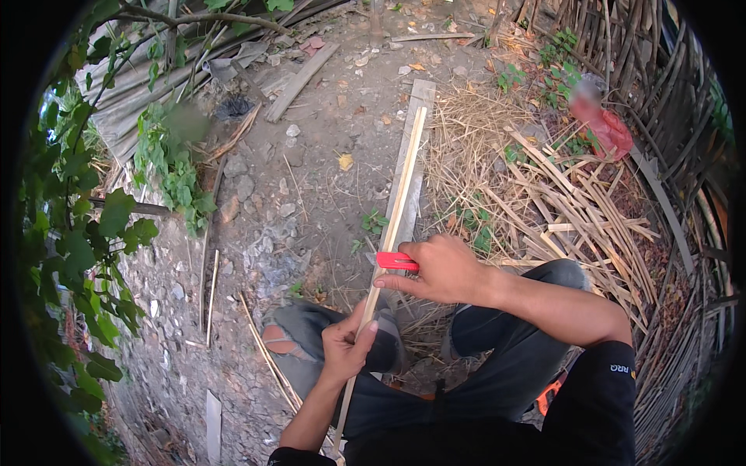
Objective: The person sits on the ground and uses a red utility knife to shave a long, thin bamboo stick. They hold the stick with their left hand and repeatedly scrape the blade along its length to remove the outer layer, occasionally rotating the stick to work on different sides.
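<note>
My left hand [348,344] is closed around a long, pale bamboo strip [402,198], with the thumb lying along it. The strip slants from near my lap up and away over the dirt. Farther along it, my right hand [444,268] grips a red utility knife [397,262] whose body crosses the strip and touches it. No blade can be made out. Beneath the strip's far part lies a flat grey board [414,147] on the ground.
Many split strips [598,225] are piled at the right beside dry straw [466,147]. A red plastic bag [611,136] lies beyond them, near a stick fence [684,116]. Another plank [301,83] rests at the far left. An orange-handled tool [550,394] lies by my right leg.
</note>
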The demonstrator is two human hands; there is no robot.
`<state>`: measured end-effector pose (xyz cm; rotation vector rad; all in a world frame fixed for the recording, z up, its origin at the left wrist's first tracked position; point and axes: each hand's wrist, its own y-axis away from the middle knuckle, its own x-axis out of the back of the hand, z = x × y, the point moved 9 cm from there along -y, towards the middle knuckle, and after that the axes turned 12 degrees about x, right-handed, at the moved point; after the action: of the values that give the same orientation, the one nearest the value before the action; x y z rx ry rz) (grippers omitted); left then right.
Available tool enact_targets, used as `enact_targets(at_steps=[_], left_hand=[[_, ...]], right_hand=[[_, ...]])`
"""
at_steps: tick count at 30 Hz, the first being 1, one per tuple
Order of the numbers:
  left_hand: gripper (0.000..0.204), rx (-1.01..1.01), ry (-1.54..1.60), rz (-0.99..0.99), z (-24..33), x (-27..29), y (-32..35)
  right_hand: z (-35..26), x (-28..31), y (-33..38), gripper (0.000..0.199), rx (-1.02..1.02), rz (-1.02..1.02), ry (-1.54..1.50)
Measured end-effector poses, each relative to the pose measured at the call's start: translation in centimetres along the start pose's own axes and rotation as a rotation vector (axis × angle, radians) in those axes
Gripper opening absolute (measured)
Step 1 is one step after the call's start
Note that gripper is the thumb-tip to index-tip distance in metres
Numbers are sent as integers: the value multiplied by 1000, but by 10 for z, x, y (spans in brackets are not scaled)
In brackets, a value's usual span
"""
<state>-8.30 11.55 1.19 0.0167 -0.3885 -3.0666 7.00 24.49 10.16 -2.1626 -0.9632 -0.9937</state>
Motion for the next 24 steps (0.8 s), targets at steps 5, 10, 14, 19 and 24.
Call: enact_targets(at_steps=[5, 10, 14, 19, 24], left_hand=[[48, -56, -80, 122, 7, 3, -1], [46, -155, -114, 115, -1, 5, 2], [49, -114, -163, 105, 0, 7, 4], [49, -92, -101, 131, 3, 9, 1], [49, -111, -152, 86, 2, 4, 3]], right_hand=[[-4, 3, 7, 64, 14, 1, 249], [52, 36, -8, 62, -137, 134, 300], [47, 45, -5, 60, -99, 158, 284], [3, -8, 6, 63, 70, -24, 283], [93, 51, -11, 72, -293, 226, 71]])
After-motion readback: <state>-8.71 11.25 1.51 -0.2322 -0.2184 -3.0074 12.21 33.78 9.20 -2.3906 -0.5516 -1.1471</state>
